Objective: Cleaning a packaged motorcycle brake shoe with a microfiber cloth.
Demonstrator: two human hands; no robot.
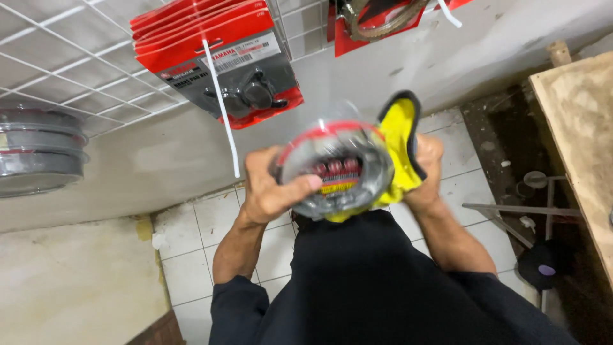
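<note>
My left hand (pixel 271 185) grips a round part sealed in clear plastic packaging (pixel 335 167), with red and yellow printing showing through. My right hand (pixel 426 167) is behind a yellow cloth with a dark edge (pixel 401 144) and presses it against the right side of the package. Both hands hold the package up in front of my chest, just below the hanging goods. My black sleeves and torso fill the bottom of the view.
A white wire grid rack (pixel 70 57) on the wall carries red carded blister packs with dark parts (pixel 223 61) and another red pack (pixel 377 19). Grey round stacked items (pixel 38 150) sit at left. White floor tiles (pixel 191 255) lie below; a plywood board (pixel 575 128) and clutter stand at right.
</note>
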